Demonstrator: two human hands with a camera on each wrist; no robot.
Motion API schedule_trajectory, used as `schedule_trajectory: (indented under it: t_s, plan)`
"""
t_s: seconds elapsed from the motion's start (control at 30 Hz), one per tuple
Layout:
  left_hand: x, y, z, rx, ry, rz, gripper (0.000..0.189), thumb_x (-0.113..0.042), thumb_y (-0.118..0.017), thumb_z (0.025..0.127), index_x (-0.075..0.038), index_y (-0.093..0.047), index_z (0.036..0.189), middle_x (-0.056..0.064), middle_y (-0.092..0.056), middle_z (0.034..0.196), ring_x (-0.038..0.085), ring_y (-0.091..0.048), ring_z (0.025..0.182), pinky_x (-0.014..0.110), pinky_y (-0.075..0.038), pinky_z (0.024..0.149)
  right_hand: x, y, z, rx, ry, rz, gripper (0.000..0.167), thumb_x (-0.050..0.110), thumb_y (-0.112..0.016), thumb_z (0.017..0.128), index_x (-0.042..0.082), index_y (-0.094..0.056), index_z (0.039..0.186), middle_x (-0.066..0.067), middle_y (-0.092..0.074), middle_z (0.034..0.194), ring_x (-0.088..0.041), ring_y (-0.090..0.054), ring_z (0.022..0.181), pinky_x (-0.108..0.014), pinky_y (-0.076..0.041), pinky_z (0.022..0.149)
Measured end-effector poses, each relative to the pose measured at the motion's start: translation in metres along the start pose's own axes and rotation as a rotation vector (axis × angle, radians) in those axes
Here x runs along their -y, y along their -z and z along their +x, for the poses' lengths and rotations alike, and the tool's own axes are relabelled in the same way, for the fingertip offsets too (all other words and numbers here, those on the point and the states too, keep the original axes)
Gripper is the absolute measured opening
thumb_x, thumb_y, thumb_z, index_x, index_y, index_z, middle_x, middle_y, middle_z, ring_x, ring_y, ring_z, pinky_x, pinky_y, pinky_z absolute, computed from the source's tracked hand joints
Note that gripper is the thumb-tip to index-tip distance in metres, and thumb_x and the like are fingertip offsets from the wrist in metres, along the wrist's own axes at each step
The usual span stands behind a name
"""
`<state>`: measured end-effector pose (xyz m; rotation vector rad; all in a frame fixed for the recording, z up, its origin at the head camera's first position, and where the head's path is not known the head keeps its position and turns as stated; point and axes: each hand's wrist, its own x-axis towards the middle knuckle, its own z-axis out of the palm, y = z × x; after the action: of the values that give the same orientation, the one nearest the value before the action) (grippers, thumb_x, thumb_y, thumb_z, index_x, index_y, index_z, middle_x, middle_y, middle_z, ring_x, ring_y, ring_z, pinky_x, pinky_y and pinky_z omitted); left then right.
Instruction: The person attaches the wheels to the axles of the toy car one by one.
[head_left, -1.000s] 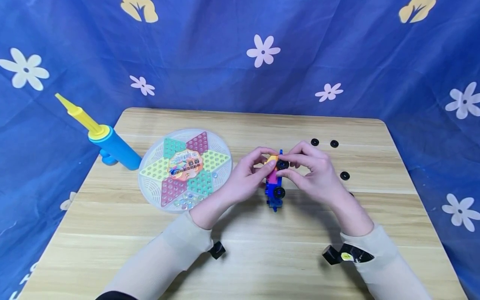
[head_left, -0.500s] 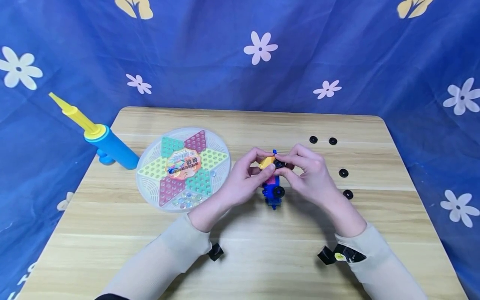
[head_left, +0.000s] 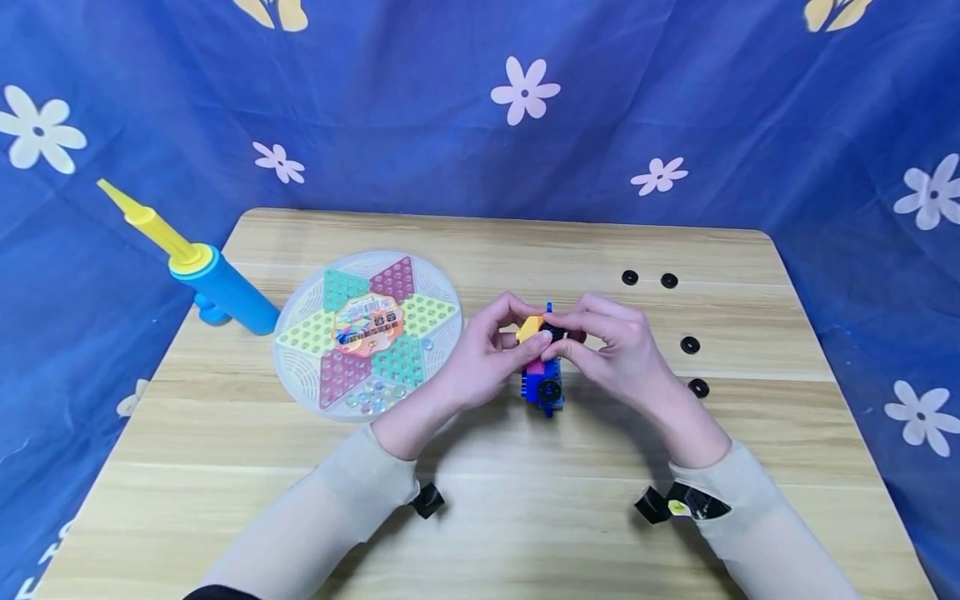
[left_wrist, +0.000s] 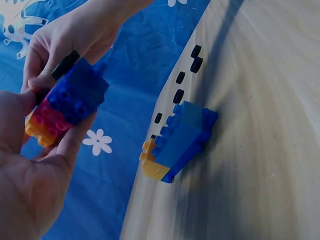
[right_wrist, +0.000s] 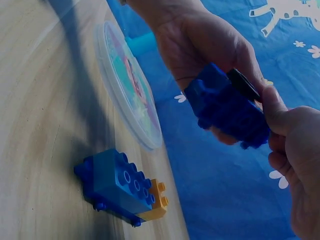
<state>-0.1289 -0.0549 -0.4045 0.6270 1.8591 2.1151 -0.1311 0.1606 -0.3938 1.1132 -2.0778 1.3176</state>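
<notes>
My left hand [head_left: 491, 354] grips a toy block car [left_wrist: 75, 95] raised off the table, its thumb and fingers around the yellow and pink bricks. The car has a dark blue base, turned with its side toward the head camera; one black wheel [head_left: 550, 390] sits on that side at the near end. At the other end my right hand [head_left: 618, 354] pinches a second black wheel [head_left: 553, 331] against the car's side, largely hidden by fingertips. Below the hands, a second block car [right_wrist: 117, 180] with blue and yellow bricks and no wheels visible stands on the table.
Several loose black wheels [head_left: 690, 344] lie to the right on the wooden table [head_left: 525, 533]. A round Chinese checkers board [head_left: 367, 333] with glass marbles is at the left. Beside it stands a blue and yellow hand pump [head_left: 232, 292]. A blue flowered cloth [head_left: 420, 108] hangs behind.
Both hands have shifted slightly left with the car and turned it a little. The fingers now cover more of the wheel at its far end.
</notes>
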Motion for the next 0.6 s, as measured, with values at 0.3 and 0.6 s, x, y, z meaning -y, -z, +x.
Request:
schedule_trajectory:
  t_s: [0.3, 0.6]
  plan:
    - [-0.0040, 0.0037, 0.0005, 0.011, -0.014, 0.101, 0.016, -0.006, -0.070, 0.103, -0.003, -0.062, 0.116, 0.017, -0.062, 0.112, 0.034, -0.075, 0.081, 0.037, -0.065, 0.069, -0.0035, -0.0017, -0.0017, 0.011, -0.036, 0.055, 0.032, -0.004, -0.091, 0.079, -0.004, -0.080, 0.110, -0.006, -0.073, 0.091, -0.017, -0.066, 0.076, -0.022, -0.054, 0.070]
    - [-0.0035, 0.0039, 0.0038, -0.014, 0.003, 0.036, 0.017, -0.002, -0.069, 0.102, -0.001, -0.060, 0.116, 0.019, -0.061, 0.118, 0.029, -0.077, 0.084, 0.042, -0.066, 0.075, -0.0050, -0.0014, 0.0007, 0.020, -0.069, 0.056, 0.044, -0.017, -0.091, 0.070, -0.002, -0.080, 0.111, -0.005, -0.073, 0.093, -0.017, -0.067, 0.079, -0.021, -0.056, 0.074]
